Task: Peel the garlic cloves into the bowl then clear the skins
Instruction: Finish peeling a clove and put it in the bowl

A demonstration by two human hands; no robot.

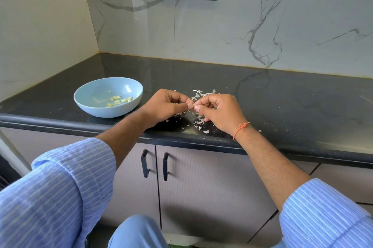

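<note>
Showing both hands meeting above the counter [282, 94]: left hand [167, 106] and right hand [220, 110] pinch one garlic clove [194, 105] between fingertips, its long axis undiscernible. The bowl [88, 90] lies left, nearer the left hand; skins [198, 94] lie beneath.

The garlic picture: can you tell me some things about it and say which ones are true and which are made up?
1. The blue bowl has peeled cloves in it. True.
2. The bowl is to the right of both hands. False: it sits to the left of them.
3. The left hand and right hand pinch a small garlic clove together. True.
4. The garlic skins are piled in the bowl. False: they lie scattered on the black counter around the hands.
5. A red thread is tied round the left wrist. False: it is on the right wrist.
</note>
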